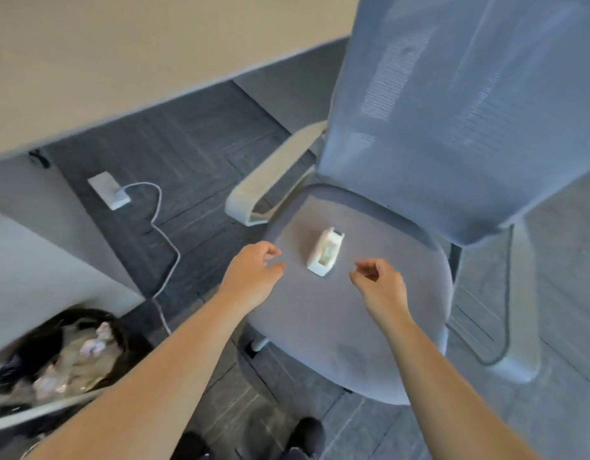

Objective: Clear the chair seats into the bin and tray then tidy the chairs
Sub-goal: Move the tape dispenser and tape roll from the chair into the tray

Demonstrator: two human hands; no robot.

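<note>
A grey office chair with a mesh back stands in front of me, its padded seat (370,327) facing me. A small white tape dispenser (326,251) lies near the middle of the seat. My left hand (253,273) hovers just left of the dispenser with its fingers loosely curled and nothing in them. On the dispenser's right, my right hand (380,283) is also empty, fingers curled and apart. Neither hand touches the dispenser. A bin (28,413) lined with a black bag stands at the lower left, with crumpled paper inside.
A desk top (121,61) runs across the upper left, with dark carpet beneath. A white power adapter (109,190) and its cable (164,234) lie on the floor left of the chair. The chair's white armrests (270,180) flank the seat. My shoes show at the bottom edge.
</note>
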